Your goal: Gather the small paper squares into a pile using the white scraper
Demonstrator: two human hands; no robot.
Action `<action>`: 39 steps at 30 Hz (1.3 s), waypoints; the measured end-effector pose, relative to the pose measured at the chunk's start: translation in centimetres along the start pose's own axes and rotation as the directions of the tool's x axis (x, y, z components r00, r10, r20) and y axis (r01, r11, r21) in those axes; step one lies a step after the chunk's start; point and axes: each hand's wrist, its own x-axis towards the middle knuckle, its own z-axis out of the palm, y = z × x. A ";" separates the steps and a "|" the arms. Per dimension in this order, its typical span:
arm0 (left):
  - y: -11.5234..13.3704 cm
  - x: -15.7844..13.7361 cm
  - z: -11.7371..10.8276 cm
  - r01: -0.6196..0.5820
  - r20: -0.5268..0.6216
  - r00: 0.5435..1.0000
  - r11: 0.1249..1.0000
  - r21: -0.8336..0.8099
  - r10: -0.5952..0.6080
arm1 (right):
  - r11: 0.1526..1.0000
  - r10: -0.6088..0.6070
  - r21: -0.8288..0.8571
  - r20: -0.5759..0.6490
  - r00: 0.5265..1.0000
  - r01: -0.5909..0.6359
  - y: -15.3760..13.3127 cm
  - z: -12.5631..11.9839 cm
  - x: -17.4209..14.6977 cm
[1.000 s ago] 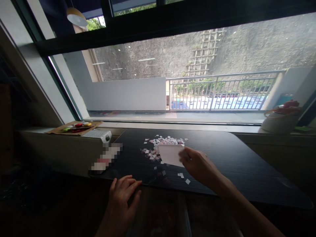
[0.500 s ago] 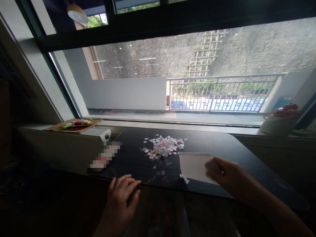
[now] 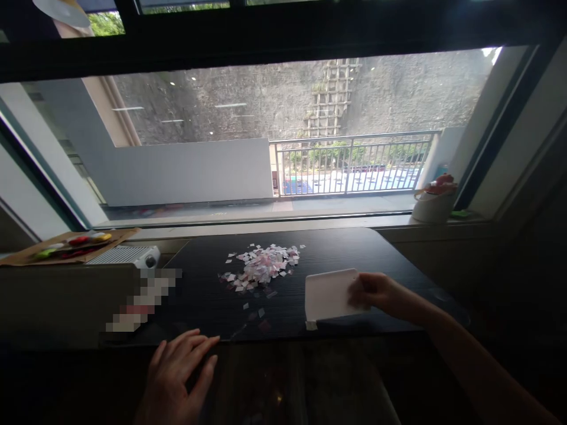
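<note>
My right hand (image 3: 370, 290) grips the right end of a thin white rectangular board (image 3: 328, 296) with rounded corners and a slight rim, tilted over the dark table (image 3: 363, 248). A few small paper scraps (image 3: 311, 325) lie at the board's lower left corner. Left of the board is a loose heap of white and pink paper pieces (image 3: 263, 265), with several stray bits in front of it. My left hand (image 3: 183, 366) rests at the table's front edge, fingers stretched out, holding nothing. The right fingertips are blurred and partly hidden.
A blurred-out item (image 3: 144, 304) lies at the table's left edge. Beside it stand a white ridged box with a knob (image 3: 126, 257) and brown paper (image 3: 26, 254) bearing coloured pieces. On the right windowsill sits a white container (image 3: 432, 206) with reddish things on top.
The view has turned to the right. Relative to the heap, my right hand and the board have moved slightly right, the corner scraps with them. My left hand stays at the table edge.
</note>
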 end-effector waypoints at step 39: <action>1.0 0.8 -0.9 -0.013 -0.002 1.000 1.000 -0.003 0.013 | 0.994 0.077 0.078 0.015 0.997 -0.077 0.1 0.1 -1.3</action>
